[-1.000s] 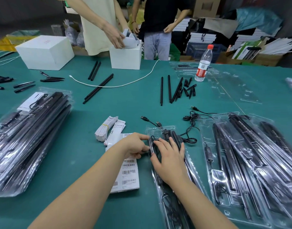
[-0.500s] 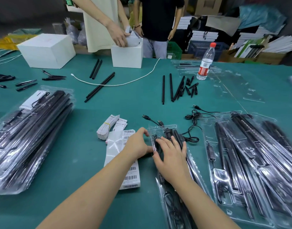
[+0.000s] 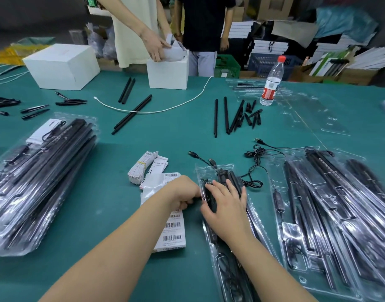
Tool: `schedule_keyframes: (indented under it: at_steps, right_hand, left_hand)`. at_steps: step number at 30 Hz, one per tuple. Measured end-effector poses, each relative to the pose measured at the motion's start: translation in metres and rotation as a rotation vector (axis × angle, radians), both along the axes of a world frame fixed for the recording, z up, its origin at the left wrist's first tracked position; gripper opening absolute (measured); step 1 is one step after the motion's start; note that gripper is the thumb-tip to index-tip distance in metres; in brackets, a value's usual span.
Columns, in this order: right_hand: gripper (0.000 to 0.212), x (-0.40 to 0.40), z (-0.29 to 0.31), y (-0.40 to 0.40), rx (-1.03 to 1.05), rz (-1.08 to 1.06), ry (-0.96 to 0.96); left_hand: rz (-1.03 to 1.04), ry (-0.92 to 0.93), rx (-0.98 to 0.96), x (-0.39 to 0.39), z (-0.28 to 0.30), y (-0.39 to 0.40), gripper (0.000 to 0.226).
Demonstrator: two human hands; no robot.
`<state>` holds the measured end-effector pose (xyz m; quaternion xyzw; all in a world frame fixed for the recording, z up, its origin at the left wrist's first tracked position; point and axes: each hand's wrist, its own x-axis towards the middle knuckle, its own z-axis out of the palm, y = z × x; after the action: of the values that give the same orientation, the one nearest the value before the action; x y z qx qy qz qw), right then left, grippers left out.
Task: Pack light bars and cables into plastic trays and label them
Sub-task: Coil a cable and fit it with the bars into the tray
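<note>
Plastic tray (image 3: 228, 167), clear and long, right in the middle. Sat on a big green table (image 3: 89, 214). Ran long-ways from the near edge out toward the far side, tipped a little to the left at its far end. Already held black light bars and a coiled cable inside.

Had a big heap of packed trays (image 3: 41, 182) to the left. Had another heap of trays (image 3: 339, 214) to the right, some with room to spare. Had a white box (image 3: 61, 64) far off on the left.

Had a sheet of barcode labels (image 3: 173, 227) just left of the tray, partly under the left arm. Had loose black bars (image 3: 226, 116) well beyond the tray, toward the far side.

Right hand (image 3: 226, 205): lay flat on top of the tray near its far end, fingers spread and straight, pressing down. Gripped nothing. Left hand (image 3: 183, 192): sat at the tray's left edge, fingers curled under. Could not tell if those fingers pinched the rim or only touched it.

Looked like pressing the parts snug into the tray. Looked as if a label came next. Lay closer to the left hand, that label sheet, so probably a job for that side.

Had a loose black cable (image 3: 254, 168) just right of the tray's far end, touching its rim.
</note>
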<state>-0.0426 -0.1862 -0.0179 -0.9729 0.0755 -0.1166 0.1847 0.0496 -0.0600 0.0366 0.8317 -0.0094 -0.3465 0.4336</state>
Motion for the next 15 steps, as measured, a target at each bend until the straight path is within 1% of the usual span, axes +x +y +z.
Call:
schedule_keyframes:
  at_steps: [2, 4, 6, 9, 10, 12, 13, 15]
  right_hand:
    - [0.063, 0.0, -0.001, 0.0, -0.016, -0.002, 0.005]
    - [0.062, 0.0, -0.001, 0.0, -0.029, -0.007, 0.004]
    - [0.063, 0.0, -0.002, 0.0, -0.053, -0.006, 0.018]
    - [0.065, 0.001, -0.002, 0.002, -0.091, -0.003, 0.036]
    - [0.066, 0.001, -0.001, 0.002, -0.099, -0.005, 0.048]
    - [0.069, 0.001, -0.001, 0.001, -0.115, -0.004, 0.068]
    - [0.07, 0.001, -0.001, 0.001, -0.12, 0.0, 0.075]
    - [0.07, 0.001, 0.0, 0.0, -0.124, 0.006, 0.087]
  left_hand:
    - [-0.004, 0.052, -0.005, 0.004, 0.003, 0.001, 0.017]
    - [-0.034, 0.033, 0.008, 0.005, 0.007, 0.002, 0.013]
    - [-0.045, -0.079, 0.038, 0.005, 0.011, 0.004, 0.007]
    - [-0.015, -0.294, 0.042, 0.013, 0.018, 0.014, 0.014]
    - [-0.016, -0.378, 0.063, 0.017, 0.022, 0.019, 0.012]
    - [-0.014, -0.545, 0.199, 0.027, 0.027, 0.033, 0.006]
    - [-0.003, -0.606, 0.293, 0.032, 0.027, 0.043, 0.011]
    - [0.01, -0.669, 0.477, 0.042, 0.023, 0.063, 0.021]
